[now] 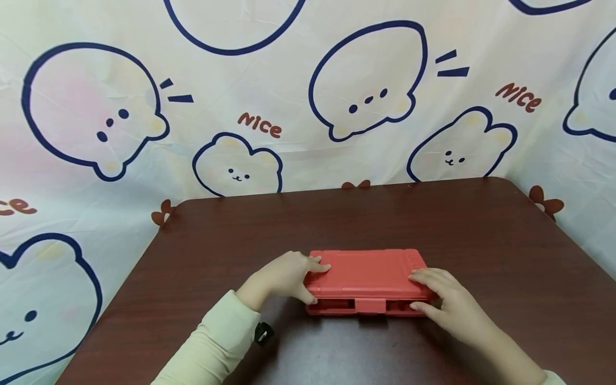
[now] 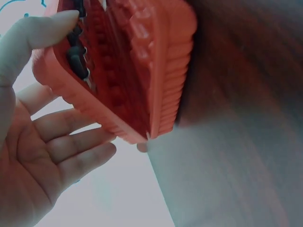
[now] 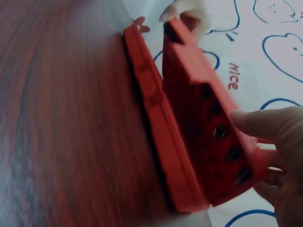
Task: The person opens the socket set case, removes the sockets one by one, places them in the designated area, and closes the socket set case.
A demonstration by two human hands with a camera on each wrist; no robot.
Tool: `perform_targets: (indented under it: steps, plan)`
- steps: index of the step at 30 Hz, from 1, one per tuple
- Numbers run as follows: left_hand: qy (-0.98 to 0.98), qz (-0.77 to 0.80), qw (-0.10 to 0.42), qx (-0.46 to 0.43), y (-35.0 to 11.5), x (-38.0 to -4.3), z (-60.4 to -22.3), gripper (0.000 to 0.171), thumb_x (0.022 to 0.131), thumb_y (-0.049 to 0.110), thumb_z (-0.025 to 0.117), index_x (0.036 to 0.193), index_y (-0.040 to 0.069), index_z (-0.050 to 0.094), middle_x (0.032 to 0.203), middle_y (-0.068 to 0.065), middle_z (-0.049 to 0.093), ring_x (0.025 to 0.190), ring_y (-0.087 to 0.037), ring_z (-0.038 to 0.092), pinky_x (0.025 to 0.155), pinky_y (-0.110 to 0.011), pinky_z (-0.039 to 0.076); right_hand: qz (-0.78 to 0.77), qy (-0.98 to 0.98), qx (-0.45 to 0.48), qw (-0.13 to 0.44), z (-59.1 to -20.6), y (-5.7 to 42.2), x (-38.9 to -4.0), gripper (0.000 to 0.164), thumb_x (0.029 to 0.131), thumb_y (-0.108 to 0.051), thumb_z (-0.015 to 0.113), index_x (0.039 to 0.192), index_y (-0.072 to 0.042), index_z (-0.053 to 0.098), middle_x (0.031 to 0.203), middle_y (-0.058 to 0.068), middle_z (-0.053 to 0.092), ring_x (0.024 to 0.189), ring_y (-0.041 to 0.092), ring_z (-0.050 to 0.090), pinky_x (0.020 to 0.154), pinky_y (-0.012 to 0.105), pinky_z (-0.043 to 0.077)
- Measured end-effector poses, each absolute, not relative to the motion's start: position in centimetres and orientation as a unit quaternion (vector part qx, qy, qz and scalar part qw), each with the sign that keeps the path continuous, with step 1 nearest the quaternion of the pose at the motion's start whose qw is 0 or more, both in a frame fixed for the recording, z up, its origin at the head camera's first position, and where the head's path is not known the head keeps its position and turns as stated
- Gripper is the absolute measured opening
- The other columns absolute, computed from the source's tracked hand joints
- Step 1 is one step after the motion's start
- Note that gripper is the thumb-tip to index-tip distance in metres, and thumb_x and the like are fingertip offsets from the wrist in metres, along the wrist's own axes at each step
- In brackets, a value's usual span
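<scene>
Evidently, the left hand (image 1: 289, 274) and the right hand (image 1: 452, 302) each pinch the raised lid (image 1: 368, 271) of a red rectangular plastic case (image 1: 370, 306), some fingertips hidden behind it. The partly open case rests on a dark reddish-brown, wood-grained surface (image 1: 231, 235), its interior shadowed, the small dark pieces (image 2: 77, 61) inside too blurred to identify. The surface's near edge is cut off; beyond hangs pale cloth (image 1: 289, 80) printed with blue-outlined cartoon animals.

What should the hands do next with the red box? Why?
Maybe lift the lid a little higher: it's only partly open, the left hand and right hand hold its opposite sides, and the left thumb reaches over its rim. Lowering could pinch.
</scene>
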State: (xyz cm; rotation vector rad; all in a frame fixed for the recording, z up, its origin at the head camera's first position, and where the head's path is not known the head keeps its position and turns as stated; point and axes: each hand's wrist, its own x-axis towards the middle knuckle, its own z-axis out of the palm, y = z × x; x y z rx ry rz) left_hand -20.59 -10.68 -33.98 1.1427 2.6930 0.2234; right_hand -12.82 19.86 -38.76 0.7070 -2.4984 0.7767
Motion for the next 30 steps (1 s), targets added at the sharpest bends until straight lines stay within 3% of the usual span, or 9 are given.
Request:
perform_targets:
  steps: [2,5,9,16,25,30]
  plan:
    - [0.911,0.085,0.111,0.388,-10.9,-20.8,-33.7,0.06,0.066,0.035,0.072,0.12,0.017,0.054,0.12,-0.006,0.051,0.099,-0.017,0.053,0.078,-0.025,0.042,0.268,-0.902,0.267,0.209,-38.9,20.1,-13.0,0.049,0.058,-0.007,0.077,0.104,-0.008,0.059,0.108,0.005,0.054,0.103,0.02,0.043,0.087,0.004,0.019]
    - [0.906,0.105,0.119,0.393,-11.3,-21.1,-33.3,0.059,0.066,0.033,0.072,0.119,0.017,0.054,0.119,-0.005,0.051,0.093,-0.01,0.053,0.072,-0.021,0.041,0.262,-0.898,0.274,0.224,-38.6,20.3,-13.3,0.049,0.058,-0.002,0.076,0.104,-0.008,0.059,0.108,0.006,0.055,0.102,0.021,0.044,0.086,0.005,0.021]
    - [0.9,0.137,0.129,0.394,-11.8,-21.4,-33.3,0.056,0.069,0.033,0.069,0.121,0.018,0.053,0.123,-0.004,0.048,0.089,-0.011,0.052,0.07,-0.023,0.04,0.269,-0.883,0.287,0.256,-38.2,20.5,-13.5,0.048,0.056,0.004,0.075,0.101,-0.007,0.061,0.104,0.007,0.057,0.098,0.022,0.048,0.087,0.006,0.022]
    - [0.897,0.202,0.142,0.365,-12.7,-21.3,-33.7,0.055,0.076,0.039,0.063,0.126,0.024,0.046,0.129,0.002,0.042,0.11,-0.01,0.043,0.088,-0.031,0.037,0.282,-0.876,0.275,0.278,-37.6,20.5,-14.2,0.048,0.056,0.003,0.074,0.101,-0.006,0.063,0.101,0.007,0.06,0.097,0.02,0.051,0.087,0.005,0.023]
    - [0.897,0.251,0.088,0.352,-14.2,-20.3,-34.0,0.061,0.078,0.038,0.061,0.131,0.015,0.04,0.127,0.001,0.044,0.116,-0.013,0.04,0.089,-0.035,0.037,0.319,-0.863,0.244,0.307,-36.9,20.2,-15.5,0.041,0.059,0.004,0.073,0.097,-0.008,0.065,0.096,0.003,0.061,0.092,0.009,0.053,0.081,0.004,0.031]
    - [0.901,0.281,0.075,0.321,-14.9,-19.8,-34.5,0.066,0.077,0.039,0.062,0.132,0.014,0.037,0.129,-0.001,0.042,0.117,-0.016,0.038,0.088,-0.039,0.037,0.33,-0.87,0.22,0.294,-36.4,20.2,-16.3,0.035,0.064,0.0,0.072,0.098,-0.008,0.065,0.095,0.002,0.062,0.09,0.009,0.054,0.078,0.004,0.032]
